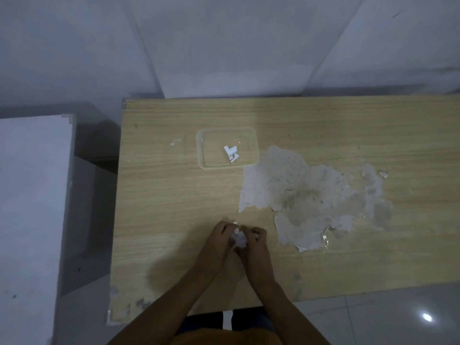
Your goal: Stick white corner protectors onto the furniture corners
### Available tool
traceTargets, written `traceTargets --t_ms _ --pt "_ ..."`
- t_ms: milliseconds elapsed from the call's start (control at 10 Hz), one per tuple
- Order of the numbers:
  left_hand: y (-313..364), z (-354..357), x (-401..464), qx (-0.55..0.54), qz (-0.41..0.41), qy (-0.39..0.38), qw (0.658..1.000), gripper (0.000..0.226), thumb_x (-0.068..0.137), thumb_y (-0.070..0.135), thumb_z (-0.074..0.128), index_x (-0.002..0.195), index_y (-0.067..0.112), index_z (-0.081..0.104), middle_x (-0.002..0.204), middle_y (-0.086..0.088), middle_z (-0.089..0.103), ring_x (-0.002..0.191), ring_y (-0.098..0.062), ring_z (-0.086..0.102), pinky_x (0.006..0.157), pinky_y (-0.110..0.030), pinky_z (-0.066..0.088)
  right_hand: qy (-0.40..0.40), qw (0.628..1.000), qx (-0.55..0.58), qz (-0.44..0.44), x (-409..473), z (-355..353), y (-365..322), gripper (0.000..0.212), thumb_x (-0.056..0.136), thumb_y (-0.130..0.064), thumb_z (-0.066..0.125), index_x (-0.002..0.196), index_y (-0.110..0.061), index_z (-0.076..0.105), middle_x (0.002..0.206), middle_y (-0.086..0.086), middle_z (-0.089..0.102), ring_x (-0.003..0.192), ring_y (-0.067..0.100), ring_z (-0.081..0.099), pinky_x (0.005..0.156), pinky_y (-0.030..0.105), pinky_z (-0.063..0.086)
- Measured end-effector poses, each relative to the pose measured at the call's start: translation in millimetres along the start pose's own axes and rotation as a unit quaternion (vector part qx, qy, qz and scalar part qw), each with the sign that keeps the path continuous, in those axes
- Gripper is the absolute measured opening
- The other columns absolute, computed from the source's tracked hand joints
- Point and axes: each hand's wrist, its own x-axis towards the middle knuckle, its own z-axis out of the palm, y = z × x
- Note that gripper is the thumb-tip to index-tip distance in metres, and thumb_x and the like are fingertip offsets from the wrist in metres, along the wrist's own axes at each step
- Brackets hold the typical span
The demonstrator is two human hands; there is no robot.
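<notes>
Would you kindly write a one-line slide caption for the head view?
Both hands, left and right, hold a white corner protector over the worn wooden table; more wait in the clear tray.

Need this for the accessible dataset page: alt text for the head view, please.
Both hands, left hand and right hand, pinch a small white corner protector above a worn wooden table. Farther away, a clear plastic container holds a few more white protectors, beside a large patch of peeled veneer.

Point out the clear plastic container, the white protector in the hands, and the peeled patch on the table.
clear plastic container [252,135]: head view, on its far right rim.
white protector [239,239]: head view, on the part between both hands.
peeled patch [306,190]: head view, on its middle.
</notes>
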Motion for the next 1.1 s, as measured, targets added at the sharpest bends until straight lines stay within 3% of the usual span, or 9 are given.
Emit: traceTargets --t_ms 100,200,300,400,500,700,800,900,1100 --pt "-6.7 -13.3 9.6 0.026 0.011 0.013 1.0 0.031 0.091 -0.005 0.056 0.122 -0.005 0.057 0.121 -0.019 0.059 0.115 -0.027 0.054 0.104 -0.015 0.03 0.021 1.0 0.013 -0.001 23.0 1.3 -14.7 0.04 0.091 -0.005 0.061 0.13 -0.006 0.052 0.124 0.009 0.049 0.105 0.025 0.06 0.083 0.006 0.036" --pt "-6.7 -26.4 22.8 0.016 0.011 0.028 0.999 0.03 0.092 -0.006 0.054 0.121 -0.003 0.059 0.122 -0.017 0.06 0.115 -0.026 0.054 0.104 -0.012 0.028 0.036 0.999 0.038 -0.01 46.2 -5.3 -32.2 0.039 0.094 -0.012 0.057 0.132 -0.007 0.05 0.128 0.012 0.047 0.109 0.027 0.056 0.091 0.02 0.044" --pt "-6.8 -37.6 30.1 0.032 0.013 0.03 0.999 0.032 0.094 -0.002 0.051 0.126 -0.002 0.056 0.13 -0.015 0.057 0.122 -0.027 0.051 0.109 -0.026 0.03 0.047 0.998 0.02 -0.035 61.4 -14.3 -43.4 0.043 0.096 -0.015 0.053 0.137 -0.003 0.047 0.134 0.018 0.041 0.117 0.027 0.051 0.1 0.031 0.043" --pt "-9.2 -46.9 30.9 0.054 0.004 0.027 0.998 0.038 0.093 -0.005 0.05 0.13 0.0 0.053 0.135 -0.015 0.053 0.126 -0.028 0.047 0.11 -0.031 0.03 0.076 0.996 0.006 -0.046 62.6 -24.8 -46.8 0.041 0.094 -0.003 0.053 0.135 -0.006 0.049 0.138 0.016 0.04 0.12 0.026 0.05 0.094 0.022 0.041" --pt "-11.7 -54.0 25.0 0.084 -0.001 0.015 0.996 0.044 0.09 -0.003 0.051 0.134 0.002 0.05 0.139 -0.015 0.048 0.131 -0.028 0.041 0.113 -0.03 0.028 0.119 0.988 -0.024 -0.091 52.9 -38.1 -40.4 0.038 0.091 -0.004 0.057 0.129 -0.009 0.055 0.137 0.015 0.047 0.119 0.023 0.053 0.092 0.027 0.048" --pt "-16.2 -60.4 7.7 0.157 0.083 0.011 0.984 0.025 0.076 -0.003 0.067 0.099 0.007 0.069 0.108 -0.008 0.065 0.103 -0.016 0.045 0.088 -0.036 0.048 0.026 0.989 -0.115 -0.089 30.5 -49.7 -8.9 0.034 0.087 -0.002 0.057 0.121 -0.006 0.062 0.125 0.012 0.055 0.114 0.027 0.054 0.097 0.028 0.043" --pt "-13.2 -53.1 4.8 0.214 0.144 -0.029 0.966 0.043 0.065 0.0 0.075 0.106 0.011 0.071 0.11 -0.003 0.069 0.104 -0.015 0.042 0.095 -0.027 0.037 0.0 0.99 -0.118 -0.081 20.7 -51.6 -1.1 0.034 0.091 -0.007 0.054 0.124 -0.01 0.06 0.128 0.009 0.053 0.117 0.024 0.05 0.1 0.026 0.039" --pt "-6.4 -48.3 9.3 0.24 0.137 -0.036 0.96 0.056 0.06 0.002 0.076 0.114 0.011 0.069 0.117 -0.003 0.068 0.105 -0.017 0.046 0.096 -0.028 0.043 -0.016 0.992 -0.111 -0.059 13.2 -58.2 1.8 0.035 0.092 -0.01 0.052 0.127 -0.013 0.058 0.129 0.006 0.051 0.118 0.022 0.048 0.101 0.027 0.04" --pt "-2.7 -50.9 8.0 0.217 0.088 -0.025 0.972 0.047 0.072 0.001 0.068 0.118 0.01 0.065 0.124 -0.008 0.063 0.11 -0.03 0.06 0.097 -0.032 0.047 -0.027 0.988 -0.116 -0.098 18.5 -78.7 1.4 0.036 0.094 -0.013 0.052 0.129 -0.014 0.056 0.13 0.005 0.051 0.12 0.021 0.049 0.099 0.024 0.038"
